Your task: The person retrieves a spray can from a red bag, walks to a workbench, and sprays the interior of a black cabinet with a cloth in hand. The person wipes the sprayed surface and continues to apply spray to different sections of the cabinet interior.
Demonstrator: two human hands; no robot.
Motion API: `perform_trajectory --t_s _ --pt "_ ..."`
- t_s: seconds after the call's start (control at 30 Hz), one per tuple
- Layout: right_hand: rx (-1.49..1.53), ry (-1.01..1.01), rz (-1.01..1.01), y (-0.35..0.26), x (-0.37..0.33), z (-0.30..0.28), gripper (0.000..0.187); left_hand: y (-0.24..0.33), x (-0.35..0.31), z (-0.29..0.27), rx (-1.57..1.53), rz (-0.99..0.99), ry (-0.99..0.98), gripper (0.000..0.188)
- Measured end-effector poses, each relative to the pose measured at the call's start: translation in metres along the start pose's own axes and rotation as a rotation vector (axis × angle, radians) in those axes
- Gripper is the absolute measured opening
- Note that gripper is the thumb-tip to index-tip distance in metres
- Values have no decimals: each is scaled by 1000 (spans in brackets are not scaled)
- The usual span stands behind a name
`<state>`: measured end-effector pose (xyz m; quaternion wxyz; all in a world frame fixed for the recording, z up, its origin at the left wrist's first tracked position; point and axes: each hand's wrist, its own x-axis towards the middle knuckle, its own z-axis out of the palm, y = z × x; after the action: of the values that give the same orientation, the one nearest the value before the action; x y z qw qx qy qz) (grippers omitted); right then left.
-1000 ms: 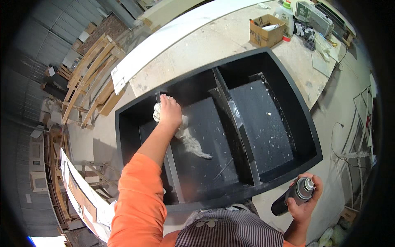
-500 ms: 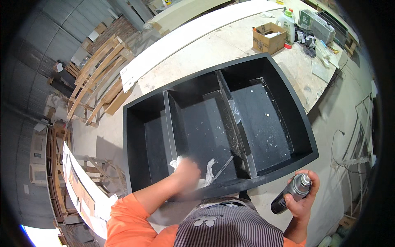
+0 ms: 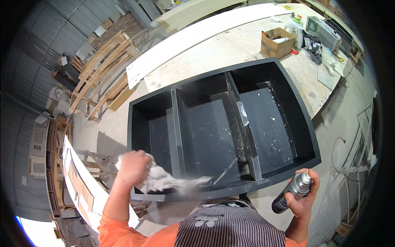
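Black all over, the box (image 3: 224, 189) lies open side up just in front of my striped apron (image 3: 234, 226), split into three compartments by a left divider (image 3: 177, 131) and a right divider (image 3: 247, 142). My left hand (image 3: 135, 166) is clenched round a bunched whitish cloth (image 3: 161, 177) above the box's near left corner; the cloth's loose tail trails rightward along the near edge, blurred, and I cannot tell whether it touches the rim. My right hand (image 3: 303, 194) grasps a dark spray can (image 3: 289, 195) just outside the near right corner, tilted, its nozzle end up, a finger by the nozzle; I cannot tell whether it presses.

Pale specks dot the floors of the middle and right compartments, and a thin clear strip (image 3: 226, 171) slants across the near end of the middle one. Beyond the box, a pale table (image 3: 197, 68) carries a long white panel (image 3: 185, 47), an open cardboard carton (image 3: 270, 46) and, just beside that, a whitish jug (image 3: 295, 32).
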<state>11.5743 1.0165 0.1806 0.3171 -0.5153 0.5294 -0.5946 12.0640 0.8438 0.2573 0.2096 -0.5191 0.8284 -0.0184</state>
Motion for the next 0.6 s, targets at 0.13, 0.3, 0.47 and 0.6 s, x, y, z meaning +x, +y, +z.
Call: perform_trajectory --t_s 0.13,0.3,0.47,0.6 --pt "12 -15 19 -1 8 10 89 -33 2 43 235 -222 207 28" --pt "75 -27 27 -4 16 25 91 18 45 119 -742 -302 676 46" --pt "-18 18 58 -5 25 42 98 79 121 151 -2068 -558 686 35" --pt "-184 -33 77 -12 36 48 93 44 197 155 -1950 -564 846 41"
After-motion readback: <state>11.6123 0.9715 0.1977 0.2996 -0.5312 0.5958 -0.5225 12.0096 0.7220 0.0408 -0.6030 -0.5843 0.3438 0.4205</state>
